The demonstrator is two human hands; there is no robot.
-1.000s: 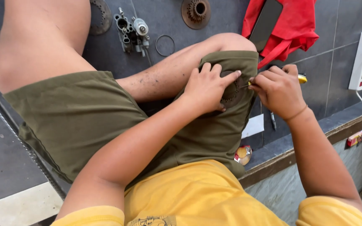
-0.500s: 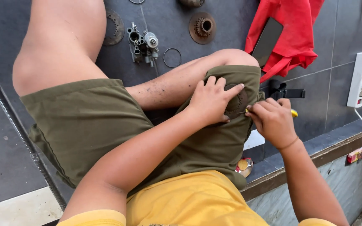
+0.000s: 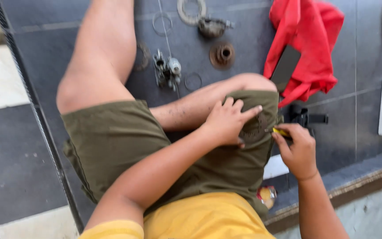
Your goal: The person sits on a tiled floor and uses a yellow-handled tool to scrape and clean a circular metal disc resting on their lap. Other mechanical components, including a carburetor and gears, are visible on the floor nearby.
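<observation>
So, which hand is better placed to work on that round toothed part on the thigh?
Likely the right hand: it grips the yellow-handled tool, tip at the toothed disc. The left hand lies on the disc, pinning it.

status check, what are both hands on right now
Left hand flat on round dark toothed disc on right thigh. Right hand pinching thin yellow-handled tool at disc's edge. Nothing in between.
</observation>
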